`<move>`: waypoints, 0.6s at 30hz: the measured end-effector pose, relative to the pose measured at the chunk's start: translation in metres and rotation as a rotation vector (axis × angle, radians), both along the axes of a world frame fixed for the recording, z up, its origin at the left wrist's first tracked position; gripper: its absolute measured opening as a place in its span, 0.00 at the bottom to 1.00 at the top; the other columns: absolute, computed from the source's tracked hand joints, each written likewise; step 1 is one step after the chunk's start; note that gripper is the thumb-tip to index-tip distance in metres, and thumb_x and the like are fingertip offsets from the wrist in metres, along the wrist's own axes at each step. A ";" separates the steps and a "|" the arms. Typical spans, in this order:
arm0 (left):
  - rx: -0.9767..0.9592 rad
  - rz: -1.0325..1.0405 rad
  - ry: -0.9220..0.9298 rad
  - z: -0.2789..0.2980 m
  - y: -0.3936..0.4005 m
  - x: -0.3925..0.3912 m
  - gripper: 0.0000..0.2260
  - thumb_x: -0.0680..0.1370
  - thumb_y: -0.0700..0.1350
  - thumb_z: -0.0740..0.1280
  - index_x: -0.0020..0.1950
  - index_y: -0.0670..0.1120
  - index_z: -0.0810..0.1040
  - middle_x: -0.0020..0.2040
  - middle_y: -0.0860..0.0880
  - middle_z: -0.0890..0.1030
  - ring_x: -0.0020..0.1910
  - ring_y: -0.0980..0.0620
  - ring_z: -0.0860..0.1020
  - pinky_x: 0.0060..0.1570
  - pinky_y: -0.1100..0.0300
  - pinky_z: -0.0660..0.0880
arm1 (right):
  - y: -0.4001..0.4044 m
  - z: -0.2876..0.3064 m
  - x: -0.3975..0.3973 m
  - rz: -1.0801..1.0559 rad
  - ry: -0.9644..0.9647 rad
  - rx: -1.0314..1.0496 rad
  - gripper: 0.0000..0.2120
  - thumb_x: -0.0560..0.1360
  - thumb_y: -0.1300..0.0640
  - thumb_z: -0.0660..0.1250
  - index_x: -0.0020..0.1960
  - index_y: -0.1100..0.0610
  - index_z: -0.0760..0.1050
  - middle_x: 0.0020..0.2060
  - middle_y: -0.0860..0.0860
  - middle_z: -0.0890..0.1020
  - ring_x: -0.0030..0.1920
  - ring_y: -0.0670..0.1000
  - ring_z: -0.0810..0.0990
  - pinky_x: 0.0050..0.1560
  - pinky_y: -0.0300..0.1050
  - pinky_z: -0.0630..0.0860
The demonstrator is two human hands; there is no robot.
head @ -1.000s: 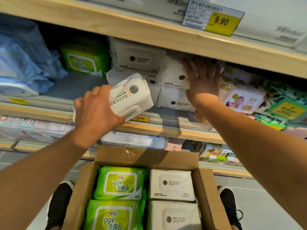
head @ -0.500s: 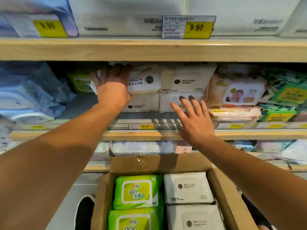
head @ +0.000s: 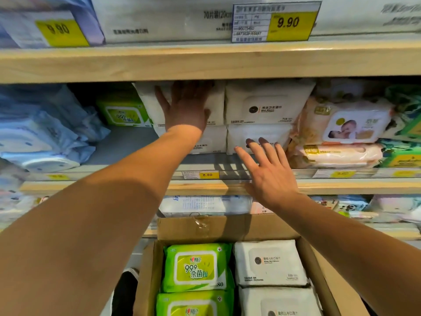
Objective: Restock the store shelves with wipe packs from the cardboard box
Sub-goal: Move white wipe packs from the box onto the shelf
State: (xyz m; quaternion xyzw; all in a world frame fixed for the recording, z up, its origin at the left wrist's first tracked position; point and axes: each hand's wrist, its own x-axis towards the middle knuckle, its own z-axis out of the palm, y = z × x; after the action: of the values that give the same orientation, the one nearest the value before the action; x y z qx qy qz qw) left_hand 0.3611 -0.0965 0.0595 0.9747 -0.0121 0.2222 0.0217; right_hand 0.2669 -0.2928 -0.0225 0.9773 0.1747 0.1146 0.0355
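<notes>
Left hand (head: 186,108) laid flat, fingers straight and spread, against the front of the upper white wipe pack (head: 216,103) on the middle shelf (head: 127,144); grip released, palm pressing rather than clasping. Pack seated atop a second white pack, just beside the stacked pair (head: 266,103) to its right and tight under the shelf board above. Long axis of the pack across the shelf, left to right; short axis into the shelf depth, in line with the forearm. Forearm stretched forward and upward, wrist straight.

Right hand (head: 268,174) lower and nearer the body, fingers straight and fanned, fingertips (head: 250,142) at or just short of the lower right white pack; contact not resolvable. Grip released, nothing held.

Deciding relation, as a judgement: remaining stock lying below and toward the body from both hands, in the open cardboard box (head: 227,226) — green packs (head: 196,267) on the left, white packs (head: 268,263) on the right, long axes across the box. Right hand nearer the box, and directly above its white column, hence probably the readier for the next pickup. Restocking evidently partway, box well filled in the visible part.
</notes>
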 end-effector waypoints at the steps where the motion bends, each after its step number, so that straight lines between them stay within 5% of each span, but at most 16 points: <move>1: 0.003 -0.003 0.006 0.000 0.001 0.000 0.30 0.76 0.52 0.65 0.75 0.64 0.55 0.76 0.52 0.60 0.75 0.42 0.53 0.68 0.30 0.40 | 0.001 0.001 -0.002 0.004 0.006 -0.004 0.41 0.75 0.46 0.68 0.78 0.46 0.46 0.77 0.53 0.55 0.76 0.60 0.51 0.75 0.59 0.43; 6: 0.052 0.013 0.087 0.010 -0.001 -0.025 0.33 0.76 0.59 0.62 0.77 0.59 0.50 0.78 0.51 0.56 0.76 0.44 0.51 0.70 0.33 0.41 | 0.007 0.015 -0.013 0.009 0.042 0.007 0.41 0.75 0.43 0.67 0.79 0.46 0.46 0.78 0.52 0.53 0.77 0.59 0.46 0.75 0.57 0.40; 10: -0.010 -0.031 0.075 0.006 -0.001 -0.089 0.23 0.77 0.57 0.61 0.69 0.49 0.67 0.66 0.44 0.73 0.68 0.41 0.65 0.69 0.42 0.54 | 0.004 0.023 -0.049 0.007 0.111 0.032 0.40 0.76 0.43 0.65 0.79 0.47 0.45 0.78 0.51 0.53 0.78 0.57 0.45 0.76 0.56 0.41; 14: -0.033 -0.152 0.118 -0.021 0.003 -0.153 0.30 0.77 0.58 0.62 0.76 0.51 0.58 0.75 0.50 0.63 0.74 0.46 0.58 0.73 0.40 0.47 | -0.004 0.024 -0.095 -0.014 0.189 0.072 0.39 0.75 0.45 0.66 0.78 0.48 0.47 0.77 0.51 0.55 0.78 0.57 0.46 0.77 0.56 0.43; 18: -0.102 -0.202 0.201 -0.041 -0.009 -0.211 0.30 0.76 0.57 0.64 0.76 0.52 0.59 0.76 0.50 0.62 0.74 0.46 0.59 0.73 0.43 0.51 | -0.015 0.024 -0.142 -0.019 0.255 0.102 0.38 0.76 0.44 0.65 0.78 0.49 0.49 0.76 0.51 0.57 0.77 0.56 0.49 0.76 0.54 0.44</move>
State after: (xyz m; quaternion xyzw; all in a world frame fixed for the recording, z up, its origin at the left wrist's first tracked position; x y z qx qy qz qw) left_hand 0.1500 -0.1051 0.0187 0.9835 -0.0967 0.1203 0.0946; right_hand 0.1251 -0.3080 0.0011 0.9860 0.1626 -0.0022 -0.0354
